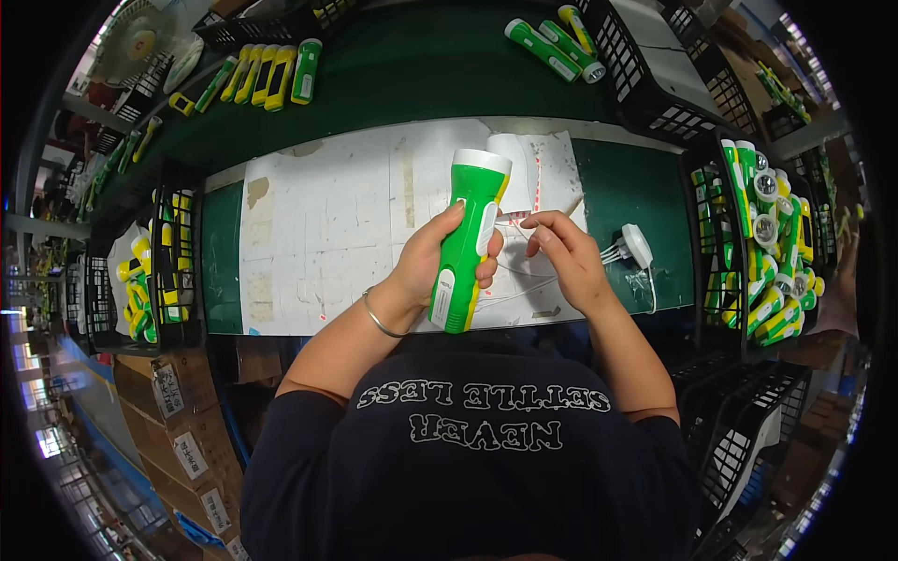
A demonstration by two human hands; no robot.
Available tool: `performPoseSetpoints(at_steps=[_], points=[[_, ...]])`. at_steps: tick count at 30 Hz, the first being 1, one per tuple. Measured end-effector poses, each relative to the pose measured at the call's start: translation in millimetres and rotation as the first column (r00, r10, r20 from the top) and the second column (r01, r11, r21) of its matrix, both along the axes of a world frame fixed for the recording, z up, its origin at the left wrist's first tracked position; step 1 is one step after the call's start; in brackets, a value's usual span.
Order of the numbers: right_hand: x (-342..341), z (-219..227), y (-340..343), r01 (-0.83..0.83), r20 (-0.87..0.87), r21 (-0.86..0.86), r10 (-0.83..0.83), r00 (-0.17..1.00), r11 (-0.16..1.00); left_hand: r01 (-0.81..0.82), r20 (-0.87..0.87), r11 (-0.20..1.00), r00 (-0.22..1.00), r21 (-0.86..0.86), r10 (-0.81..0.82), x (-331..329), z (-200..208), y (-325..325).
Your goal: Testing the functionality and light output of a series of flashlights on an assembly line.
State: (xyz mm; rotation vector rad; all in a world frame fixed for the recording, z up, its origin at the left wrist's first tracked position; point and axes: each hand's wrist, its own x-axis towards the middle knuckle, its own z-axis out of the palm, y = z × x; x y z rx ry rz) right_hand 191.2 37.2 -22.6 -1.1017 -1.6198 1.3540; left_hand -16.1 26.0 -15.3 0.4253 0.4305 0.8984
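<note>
A green and yellow flashlight (pixel 460 243) with a white head stands nearly upright in the picture, its head toward the far side. My left hand (pixel 426 257) is closed round its body, with the thumb on the front near a white switch panel. Just to the right, my right hand (pixel 569 257) is held with its fingers bent in toward the flashlight's side. A thin, pale piece shows at its fingertips, too small to name. White cables (pixel 524 280) run beneath this hand to a white plug-in adapter (pixel 637 245) on the right of the table.
White sheeting (pixel 318 224) covers the middle of the green table (pixel 402 70). Several flashlights (pixel 271 77) lie at the far left, and more flashlights (pixel 552 47) at the far right. Black crates of flashlights flank me, a left crate (pixel 184 318) and a right crate (pixel 697 159). Cardboard boxes (pixel 173 439) stand below left.
</note>
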Motion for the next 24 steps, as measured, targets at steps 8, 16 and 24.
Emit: performPoseSetpoints(at_steps=[8, 16, 24], points=[[-4.6, 2.5, -4.4, -0.019, 0.049, 0.068, 0.016, 0.999, 0.998, -0.024, -0.033, 0.999, 0.999, 0.046, 0.025, 0.3, -4.9, -1.5], [-6.0, 2.2, -11.6, -0.028, 0.117, 0.047, 0.022, 0.993, 0.999, -0.101, -0.077, 0.992, 0.992, -0.080, 0.095, 2.1, -18.3, -0.5], [-18.3, 12.4, -11.7, -0.130, 0.449, 0.442, -0.094, 0.888, 0.888, -0.222, -0.271, 0.974, 0.940, -0.030, 0.206, 6.6, -16.0, 7.4]])
